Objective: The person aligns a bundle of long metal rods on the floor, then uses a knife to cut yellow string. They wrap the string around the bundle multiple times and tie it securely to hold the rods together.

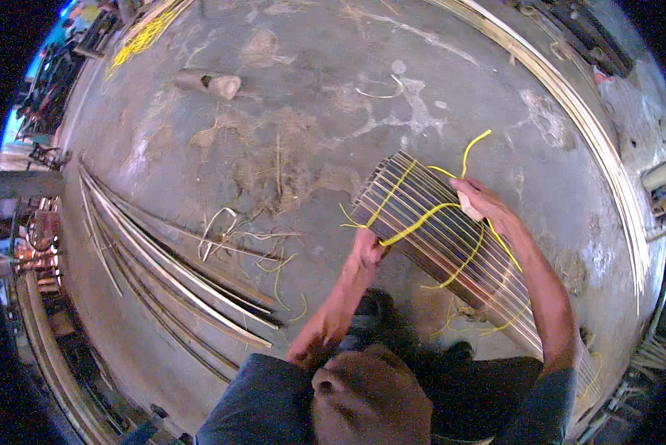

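Observation:
A long frame of thin parallel strips [433, 215], like split cane or bamboo, slants from the middle toward the lower right. Yellow cord [422, 225] crosses it in several bands, with loose ends sticking out. At its near left edge, my left hand [370, 246] is closed on the yellow cord where a strand crosses the side. My right hand [483, 199] is over the far right side, fingers closed round another length of the cord, whose free end rises above them. Something pale, perhaps a wrap, shows at these fingers. Part of the frame is hidden by my right arm.
Long loose strips [177, 271] lie on the floor at left, beside a tangle of scraps [225, 233]. A short log [208, 83] rests farther off. Yellow cord strands [146, 38] lie at the far left. Long pale strips [592, 130] run along the right side.

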Tool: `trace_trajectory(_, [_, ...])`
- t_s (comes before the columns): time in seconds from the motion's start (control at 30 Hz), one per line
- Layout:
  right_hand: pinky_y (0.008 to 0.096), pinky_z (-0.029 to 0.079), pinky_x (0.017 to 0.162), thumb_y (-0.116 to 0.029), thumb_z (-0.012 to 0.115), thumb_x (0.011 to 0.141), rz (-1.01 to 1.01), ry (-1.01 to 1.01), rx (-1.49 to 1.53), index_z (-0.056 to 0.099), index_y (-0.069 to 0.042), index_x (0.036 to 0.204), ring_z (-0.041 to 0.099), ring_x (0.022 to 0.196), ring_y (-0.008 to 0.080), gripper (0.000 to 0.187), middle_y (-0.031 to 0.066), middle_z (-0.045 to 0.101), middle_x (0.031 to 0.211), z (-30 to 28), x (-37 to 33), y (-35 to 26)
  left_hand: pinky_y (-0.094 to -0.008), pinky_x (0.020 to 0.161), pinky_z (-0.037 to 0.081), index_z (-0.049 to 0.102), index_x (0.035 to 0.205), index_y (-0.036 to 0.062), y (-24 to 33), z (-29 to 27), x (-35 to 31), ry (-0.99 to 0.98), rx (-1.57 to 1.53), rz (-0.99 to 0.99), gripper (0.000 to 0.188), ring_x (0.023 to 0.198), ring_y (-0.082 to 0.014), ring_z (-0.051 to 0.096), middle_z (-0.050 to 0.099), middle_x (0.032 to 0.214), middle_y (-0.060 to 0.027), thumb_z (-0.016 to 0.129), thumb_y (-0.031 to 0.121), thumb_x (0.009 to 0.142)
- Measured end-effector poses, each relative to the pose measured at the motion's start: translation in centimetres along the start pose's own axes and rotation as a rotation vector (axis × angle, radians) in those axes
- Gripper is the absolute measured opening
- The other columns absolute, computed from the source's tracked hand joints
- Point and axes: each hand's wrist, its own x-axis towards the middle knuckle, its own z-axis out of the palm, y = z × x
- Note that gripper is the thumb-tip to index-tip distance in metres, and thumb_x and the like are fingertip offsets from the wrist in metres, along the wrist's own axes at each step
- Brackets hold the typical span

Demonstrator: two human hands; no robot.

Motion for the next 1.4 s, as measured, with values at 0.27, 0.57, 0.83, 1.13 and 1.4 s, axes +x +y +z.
trace_trajectory(0.27, [0.0346,0.043,0.090,-0.057,0.065,0.081,0.076,0.056,-0.251,0.047,0.000,0.131,0.051,0.106,0.0207,0.078,0.0102,0.055,0.115,-0.7,3.4,3.0,-0.0403,0.072,0.053,0.061,0.107,-0.0007,4.3,-9.9,4.4,-0.353,0.870,-0.273,0.037,0.076,-0.0282,0.066,0.068,0.086,-0.0138,0.053,0.032,0.094])
trace_trajectory(0.57, [0.0351,0.039,0.101,-0.053,0.068,0.081,0.215,-0.011,-0.151,0.031,-0.003,0.145,0.046,0.124,0.0247,0.088,0.0156,0.047,0.137,-1.3,2.0,2.4,-0.0473,0.101,0.038,0.037,0.140,0.0028,25.9,-22.2,27.5,0.351,1.692,0.844,0.074,0.126,-0.0477,0.040,0.041,0.136,-0.0320,0.067,0.038,0.082])
trace_trajectory(0.83, [0.0381,0.047,0.086,-0.047,0.064,0.084,0.097,0.016,-0.049,0.056,-0.011,0.128,0.060,0.104,0.0229,0.057,0.0094,0.066,0.106,0.3,5.6,5.7,-0.0551,0.113,0.016,0.024,0.145,-0.0032,29.4,-39.9,41.6,0.387,1.655,0.846,0.108,0.138,-0.0500,0.019,0.029,0.144,-0.0338,0.075,0.054,0.070])
trace_trajectory(1.13, [0.0330,0.035,0.042,-0.041,0.060,0.091,-0.210,0.085,-0.228,0.068,-0.018,0.097,0.047,0.046,0.0139,0.025,0.0007,0.050,0.057,-1.4,5.0,9.0,-0.0494,0.110,0.025,0.039,0.131,-0.0071,22.7,-39.4,45.9,0.413,1.920,0.804,0.092,0.127,-0.0461,0.035,0.044,0.131,-0.0280,0.081,0.043,0.066])
trace_trajectory(1.4, [0.0310,0.039,0.055,-0.042,0.057,0.087,-0.240,-0.101,-0.324,0.066,-0.010,0.105,0.051,0.062,0.0133,0.037,-0.0001,0.056,0.071,-0.8,4.5,5.1,-0.0468,0.108,0.032,0.041,0.133,-0.0087,24.7,-37.5,38.5,0.313,1.904,0.996,0.073,0.133,-0.0397,0.035,0.041,0.138,-0.0291,0.069,0.011,0.068])
